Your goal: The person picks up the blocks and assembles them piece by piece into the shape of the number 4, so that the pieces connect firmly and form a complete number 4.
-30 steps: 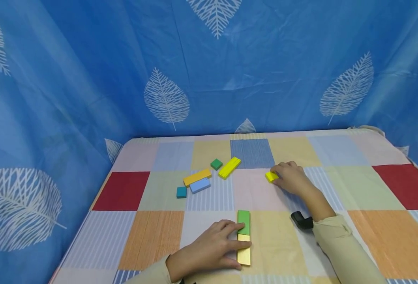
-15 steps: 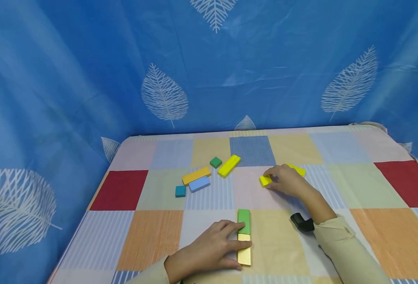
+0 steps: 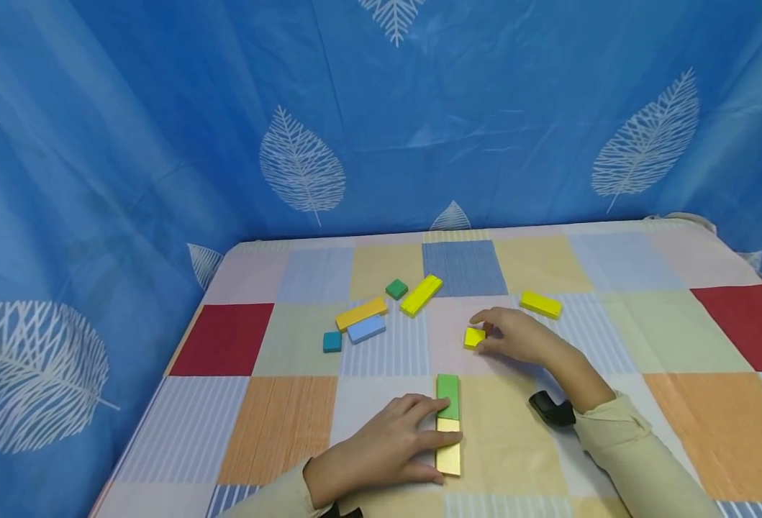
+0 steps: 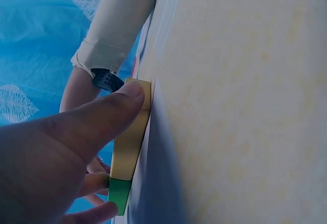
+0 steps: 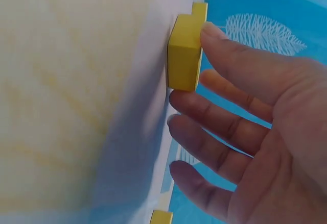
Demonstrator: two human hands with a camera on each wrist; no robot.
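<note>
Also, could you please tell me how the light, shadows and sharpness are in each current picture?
Head: bright, fairly sharp, pale sheen on the blue curtain, soft shadow below the right hand; left wrist: dimmer, dark bluish shadow beside the gold block, the cloth soft in detail; right wrist: also dim, broad shadow on the cloth beside the small yellow block.

No writing, label, brand, number or sign can be read in any of the views.
</note>
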